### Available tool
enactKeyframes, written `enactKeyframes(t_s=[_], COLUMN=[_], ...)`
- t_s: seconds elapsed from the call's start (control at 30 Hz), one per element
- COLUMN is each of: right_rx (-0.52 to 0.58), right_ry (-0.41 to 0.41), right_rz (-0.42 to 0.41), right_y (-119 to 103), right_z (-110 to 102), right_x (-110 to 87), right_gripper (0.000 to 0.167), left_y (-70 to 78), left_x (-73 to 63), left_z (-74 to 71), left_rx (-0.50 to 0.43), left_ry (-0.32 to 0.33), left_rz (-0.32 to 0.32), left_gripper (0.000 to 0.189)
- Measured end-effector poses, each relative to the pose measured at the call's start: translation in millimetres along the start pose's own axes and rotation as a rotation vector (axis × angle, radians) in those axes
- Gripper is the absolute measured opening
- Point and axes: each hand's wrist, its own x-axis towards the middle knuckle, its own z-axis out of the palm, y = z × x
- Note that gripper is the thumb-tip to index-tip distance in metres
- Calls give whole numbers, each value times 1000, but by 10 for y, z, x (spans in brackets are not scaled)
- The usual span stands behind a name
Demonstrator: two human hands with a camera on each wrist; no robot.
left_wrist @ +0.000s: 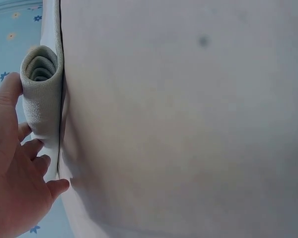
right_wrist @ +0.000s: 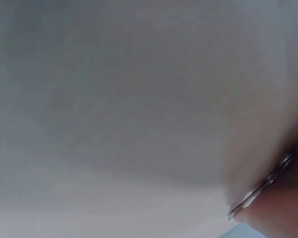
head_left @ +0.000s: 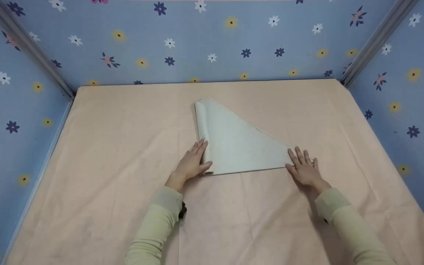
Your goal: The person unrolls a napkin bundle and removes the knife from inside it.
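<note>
Head view: pale cloth [head_left: 247,143] on the pink-covered table [head_left: 105,147], between both hands, with a long slanted edge on the far right side and an almost straight near edge. Along the left side, a roll [head_left: 204,119], reaching from the far end down to the near edge. Left hand [head_left: 191,164] spread over the near half of the roll, thumb by the open end, fingers laid along it rather than clenched. Right hand [head_left: 305,171] also spread, fingers and thumb at the narrow right corner; in the right wrist view, only a blurred bit of hand beside the cloth's edge, too little to tell how firm the contact. Left wrist view: several layers wound inside the end of the roll, around a slightly oval opening.

For a neat roll, judging by this lie: hold the right corner lightly taut, without dragging the cloth askew. Turn the roll toward the right with even pressure along its whole length. Support the far half too, perhaps by sliding one palm up the roll; with pressure on the near half alone, some risk of a lopsided, cone-like coil. Smooth the slanted edge before winding it in. Press gently, to avoid flattening the layers. Finish with the narrow corner tucked snugly against the outside.
</note>
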Motion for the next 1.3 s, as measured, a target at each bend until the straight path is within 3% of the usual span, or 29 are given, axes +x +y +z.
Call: enactKeyframes(t_s=[0.6,0.97,1.3], right_rx=[-26,-22,-35], right_ry=[-21,-8,-11], right_rz=[17,3,10], right_y=[7,1,14], right_z=[3,3,6], right_x=[27,19,32], right_gripper=[67,68,69], left_y=[-42,-40,20], left_x=[-85,-96,-114], left_z=[-87,-145,-196], left_rx=[6,73,103], left_ry=[-13,-55,-38], left_rz=[-24,-60,-62], left_gripper=[78,78,76])
